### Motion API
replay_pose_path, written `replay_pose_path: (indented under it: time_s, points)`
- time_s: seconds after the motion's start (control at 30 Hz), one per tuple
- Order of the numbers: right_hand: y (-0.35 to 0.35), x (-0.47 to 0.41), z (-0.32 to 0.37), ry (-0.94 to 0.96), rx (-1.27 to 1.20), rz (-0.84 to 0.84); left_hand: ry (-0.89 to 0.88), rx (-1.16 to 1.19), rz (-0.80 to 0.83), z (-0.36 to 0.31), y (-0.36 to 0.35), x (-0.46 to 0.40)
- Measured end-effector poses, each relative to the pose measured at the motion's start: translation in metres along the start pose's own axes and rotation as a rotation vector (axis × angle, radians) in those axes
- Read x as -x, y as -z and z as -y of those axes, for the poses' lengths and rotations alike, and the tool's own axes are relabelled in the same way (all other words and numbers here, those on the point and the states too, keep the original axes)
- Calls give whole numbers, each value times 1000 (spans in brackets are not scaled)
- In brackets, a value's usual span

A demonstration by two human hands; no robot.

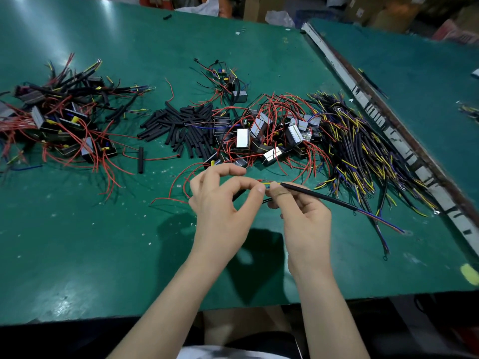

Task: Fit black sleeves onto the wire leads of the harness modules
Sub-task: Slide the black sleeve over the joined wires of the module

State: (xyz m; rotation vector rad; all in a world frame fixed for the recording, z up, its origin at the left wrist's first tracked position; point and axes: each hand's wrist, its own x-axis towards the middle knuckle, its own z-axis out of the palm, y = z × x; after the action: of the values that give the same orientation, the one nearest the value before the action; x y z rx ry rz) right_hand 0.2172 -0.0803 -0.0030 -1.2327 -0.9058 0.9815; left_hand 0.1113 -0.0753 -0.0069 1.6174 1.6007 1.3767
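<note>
- My left hand pinches the wire leads; my right hand pinches the black-sleeved lead.
- Light, limp, probably slippery — I should grip near the ends, above the green table, towards its near edge.

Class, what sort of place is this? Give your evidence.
Probably a small factory's wiring assembly bench: a green worktable with piles of wired modules, loose black sleeves, and cardboard boxes behind.

green table, black sleeves, red leads, seemingly silver modules
</note>
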Motion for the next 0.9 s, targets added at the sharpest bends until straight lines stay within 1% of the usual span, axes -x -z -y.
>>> replay_pose_path:
  time_s: [0.07,0.13,0.27,0.33,0.4,0.43,0.5,0.6,0.7,0.8,0.9]
  points:
    - [-5,1,3,-35,-13,-28,-41,-30,-75,0,-2,3]
    - [-9,1,6,-111,-28,-40,-117,-87,-139,3,-4,5]
    - [-9,2,7,-336,-40,-27,-412,-298,-295,14,-6,6]
    - [-8,2,7,-418,-27,-12,-522,-339,-336,20,-7,5]
    - [-7,2,8,-444,-42,-15,-550,-335,-335,23,-6,2]
    - [-7,1,7,-433,-46,-29,-526,-317,-315,23,-5,1]
    - [-7,2,6,-372,-58,-74,-424,-253,-254,19,-2,-2]
    - [-8,4,3,-221,-80,-125,-261,-155,-226,11,6,-4]
    - [-11,6,1,-97,-65,-127,-181,-203,-213,4,12,1]
    - [-12,9,-5,-5,-50,-129,-79,-232,-124,0,13,9]
    - [-11,13,-13,77,53,-127,19,-178,-46,-2,11,13]
